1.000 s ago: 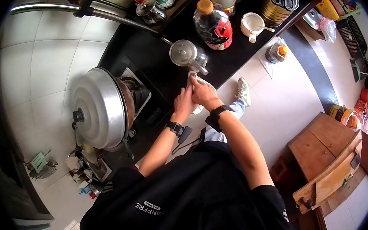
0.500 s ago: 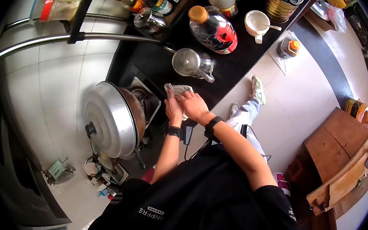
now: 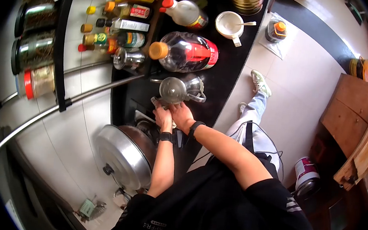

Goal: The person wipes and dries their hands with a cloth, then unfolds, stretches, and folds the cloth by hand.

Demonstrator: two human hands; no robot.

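Both hands are together on a pale cloth (image 3: 155, 101) at the dark counter, between the stove and a glass pot with a metal lid (image 3: 173, 90). My left hand (image 3: 163, 116) presses on the cloth, its fingers partly hidden. Beside it on the right, my right hand (image 3: 181, 116) lies over the cloth with its fingers close to the pot's base. Most of the cloth is covered by the hands, and only its edges show.
A large lidded pan (image 3: 123, 158) sits on the stove at the left. Beyond the glass pot are a big dark bottle (image 3: 185, 53), a white cup (image 3: 229, 26) with a spoon and a white bottle (image 3: 186, 13). A metal rail (image 3: 80, 99) crosses at the left.
The view has turned, so the rack of bottles shows more. My hands and the cloth have moved from the counter's edge toward the stove side, and the cloth is now more covered.
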